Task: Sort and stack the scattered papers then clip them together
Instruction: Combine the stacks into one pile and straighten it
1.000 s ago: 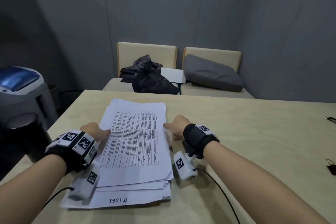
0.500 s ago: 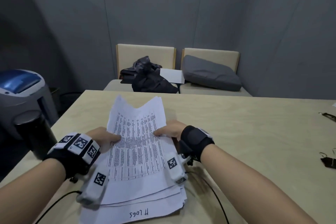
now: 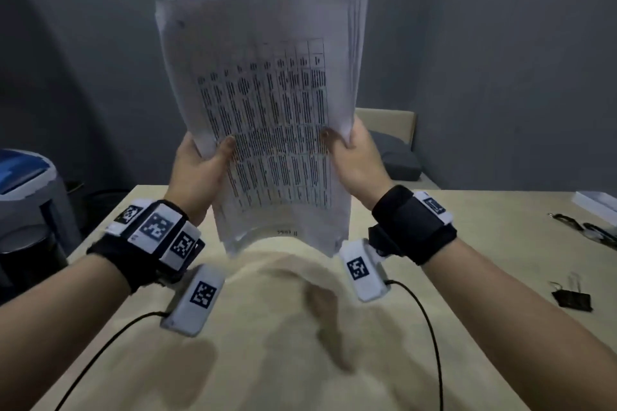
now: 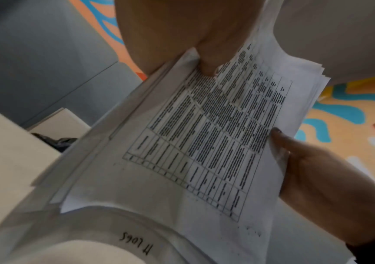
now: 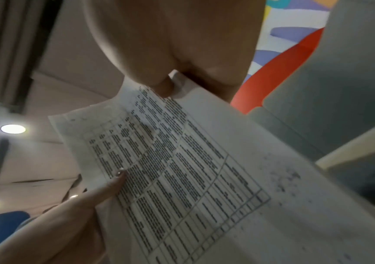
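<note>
We see white papers (image 3: pixel 267 103) with black lines of print, a tan surface (image 3: pixel 283 360), and a black clip (image 3: pixel 572 300).

Dim, flat indoor light. Right wrist view: round ceiling lamp (image 5: pixel 13 129) glowing at left edge, mild glare. Soft blurred shadows on desk (image 3: pixel 384 360) under the raised papers (image 3: pixel 267 103). Motion blur smears the print. Wide-angle bending at frame edges; wrist views soft, noisy.
</note>
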A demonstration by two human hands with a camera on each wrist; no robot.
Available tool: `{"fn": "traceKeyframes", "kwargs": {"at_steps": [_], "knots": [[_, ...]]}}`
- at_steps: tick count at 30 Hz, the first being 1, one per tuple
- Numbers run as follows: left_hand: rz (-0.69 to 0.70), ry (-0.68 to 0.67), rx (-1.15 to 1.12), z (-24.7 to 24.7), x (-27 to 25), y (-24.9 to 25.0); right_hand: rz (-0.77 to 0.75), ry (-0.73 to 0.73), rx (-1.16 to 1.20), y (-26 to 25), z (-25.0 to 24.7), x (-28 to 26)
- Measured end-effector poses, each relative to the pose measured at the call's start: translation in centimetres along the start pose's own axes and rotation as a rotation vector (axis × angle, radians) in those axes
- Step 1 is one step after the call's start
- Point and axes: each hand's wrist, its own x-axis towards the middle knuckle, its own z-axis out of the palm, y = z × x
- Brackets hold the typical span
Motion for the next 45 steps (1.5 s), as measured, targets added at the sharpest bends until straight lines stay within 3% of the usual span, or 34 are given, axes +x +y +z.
{"fn": "traceKeyframes", "kwargs": {"at_steps": [2,5,10,14,21,25,31,34,38,42,45], "knots": [[0.029,-0.021,0.018,0.9,-0.5,-0.4,0.010,-0.024,0.030,1.0,-0.6,-0.6],[0.002,-0.047,0.101,1.5,-1.5,-2.8,0.148,-0.021,0.084,4.0,-1.0,-1.9],[-0.095,-0.068,0.068,2.6,-1.7,-4.9,0.220,0.139,0.125,6.6,-2.0,-1.7],[-0.044,-0.047,0.155,3.5,-1.0,-6.0,0.276,0.198,0.142,7.4,-1.0,-1.4],[-0.012,0.062,0.075,5.2,-0.2,-3.8,0.165,0.315,0.006,5.7,-1.2,-0.1],[-0.065,0.059,0.116,5.2,-1.7,-6.0,0.242,0.281,-0.008,6.6,-0.6,-1.4],[-0.060,0.042,0.086,5.2,-2.1,-6.7,0.238,0.247,0.047,6.9,-1.1,-1.9],[-0.059,0.017,0.116,5.4,-2.2,-7.2,0.222,0.164,-0.019,6.8,-1.1,-2.1],[-0.095,-0.029,0.218,5.7,-2.6,-7.7,0.318,0.042,-0.138,8.0,-0.7,-2.8],[-0.064,0.019,0.240,6.0,-1.9,-6.9,0.274,0.182,-0.102,8.6,-0.9,-2.2],[-0.102,-0.013,0.280,6.1,-2.8,-7.3,0.279,0.162,-0.066,9.0,-0.7,-2.8]]}}
